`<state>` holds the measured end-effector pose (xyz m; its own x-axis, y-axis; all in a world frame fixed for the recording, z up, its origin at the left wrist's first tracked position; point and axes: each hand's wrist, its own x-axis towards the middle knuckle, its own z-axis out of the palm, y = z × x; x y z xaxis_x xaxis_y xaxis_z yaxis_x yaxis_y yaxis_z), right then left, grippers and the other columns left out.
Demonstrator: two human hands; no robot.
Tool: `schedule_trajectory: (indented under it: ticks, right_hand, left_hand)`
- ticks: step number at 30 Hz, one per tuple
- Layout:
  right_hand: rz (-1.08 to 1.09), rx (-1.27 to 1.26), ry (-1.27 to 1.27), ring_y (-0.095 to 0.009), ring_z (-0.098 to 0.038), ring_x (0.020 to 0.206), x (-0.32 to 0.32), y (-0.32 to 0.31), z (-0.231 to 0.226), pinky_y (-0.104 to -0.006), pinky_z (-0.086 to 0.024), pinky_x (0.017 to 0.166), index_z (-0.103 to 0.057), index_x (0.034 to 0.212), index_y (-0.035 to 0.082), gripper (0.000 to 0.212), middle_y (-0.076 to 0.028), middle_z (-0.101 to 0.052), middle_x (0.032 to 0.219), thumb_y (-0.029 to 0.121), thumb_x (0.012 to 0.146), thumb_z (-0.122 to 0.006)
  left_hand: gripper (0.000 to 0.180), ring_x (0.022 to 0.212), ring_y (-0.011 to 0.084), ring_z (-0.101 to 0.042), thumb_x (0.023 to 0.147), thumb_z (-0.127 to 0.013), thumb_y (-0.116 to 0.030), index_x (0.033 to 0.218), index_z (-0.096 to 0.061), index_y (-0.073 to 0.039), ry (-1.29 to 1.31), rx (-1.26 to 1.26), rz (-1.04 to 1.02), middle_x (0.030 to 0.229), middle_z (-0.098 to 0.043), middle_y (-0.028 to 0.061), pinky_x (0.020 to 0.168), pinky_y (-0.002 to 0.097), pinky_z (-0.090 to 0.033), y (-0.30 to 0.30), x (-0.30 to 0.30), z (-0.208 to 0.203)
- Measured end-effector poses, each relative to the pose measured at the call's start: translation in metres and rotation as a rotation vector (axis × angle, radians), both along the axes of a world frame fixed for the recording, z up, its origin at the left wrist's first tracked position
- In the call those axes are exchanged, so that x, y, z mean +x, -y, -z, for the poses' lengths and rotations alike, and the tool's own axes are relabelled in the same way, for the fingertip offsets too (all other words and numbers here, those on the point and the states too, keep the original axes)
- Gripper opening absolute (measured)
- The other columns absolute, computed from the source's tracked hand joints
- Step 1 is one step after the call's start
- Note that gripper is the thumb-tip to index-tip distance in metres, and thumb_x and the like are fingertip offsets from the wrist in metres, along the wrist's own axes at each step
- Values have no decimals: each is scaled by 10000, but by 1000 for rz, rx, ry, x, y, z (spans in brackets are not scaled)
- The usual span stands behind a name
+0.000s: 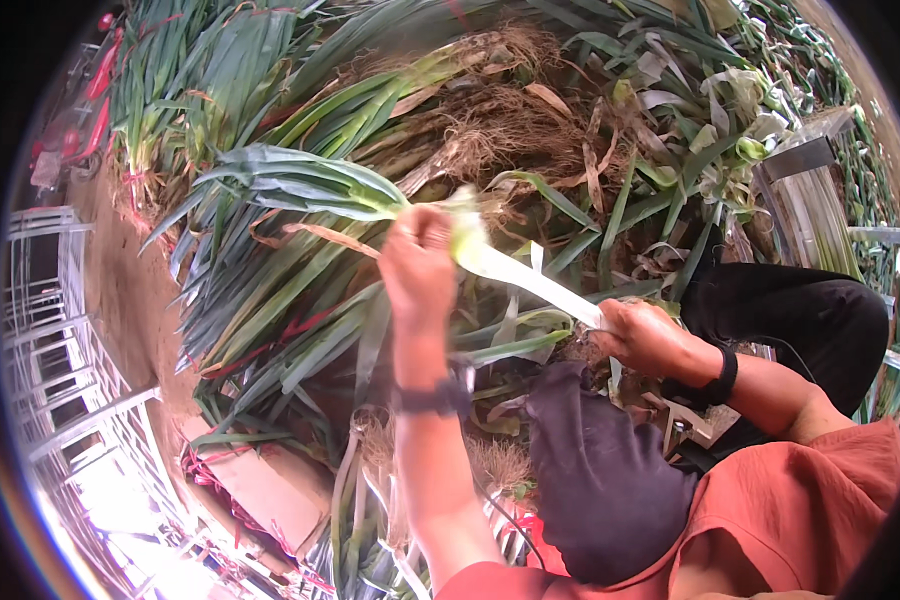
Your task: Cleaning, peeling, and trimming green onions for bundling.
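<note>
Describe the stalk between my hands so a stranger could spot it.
Find the large heap of green, leafy stalks. Over it, the left hand and right hand hold one stalk between them. Its bare, bright white shaft stands out from the rooty bundles behind.

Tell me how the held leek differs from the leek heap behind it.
The held leek shows a smooth, bare white stalk, while the leek heap shows tangled brown roots and dried leaves. The held leek is a single plant raised between the left hand and right hand; the leek heap is many plants lying massed together. Both have long green leaves.
</note>
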<state>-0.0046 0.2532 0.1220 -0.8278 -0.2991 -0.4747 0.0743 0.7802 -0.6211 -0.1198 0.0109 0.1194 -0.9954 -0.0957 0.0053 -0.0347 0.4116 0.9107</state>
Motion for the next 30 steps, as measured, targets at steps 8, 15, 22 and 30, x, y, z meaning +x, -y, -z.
schedule_trajectory:
  ticks: [8,15,22,30]
  right_hand:
    - [425,-554,354,-199,-608,654,-42,22,13,-338,-461,611,-580,810,1,219,-139,-633,745,214,770,-611]
    - [179,-250,4,-324,-579,638,-51,37,-9,-390,-445,597,-561,784,-20,346,-206,-578,698,320,810,-611]
    - [195,-138,-224,-389,-586,825,-37,54,-6,-444,-485,670,-569,940,24,300,-192,-602,896,278,793,-631]
    - [-361,-418,-166,-343,-560,885,-17,-10,-14,-404,-470,780,-549,826,3,149,-159,-570,841,18,685,-592]
  left_hand:
    - [225,716,259,-609,683,-697,18,868,-595,-60,-39,685,916,808,-606,77,651,299,-488,-70,95,-133]
    - [361,956,187,-555,868,-590,-235,1109,-513,22,233,347,-224,1045,-563,105,787,291,-476,-4,38,8]
    - [281,762,229,-590,864,-591,-208,979,-460,13,608,1141,-485,811,-523,88,695,327,-539,-29,8,59]
    - [179,739,247,-585,936,-433,-191,938,-469,-15,432,1199,-532,829,-554,117,701,394,-511,-13,-8,83]
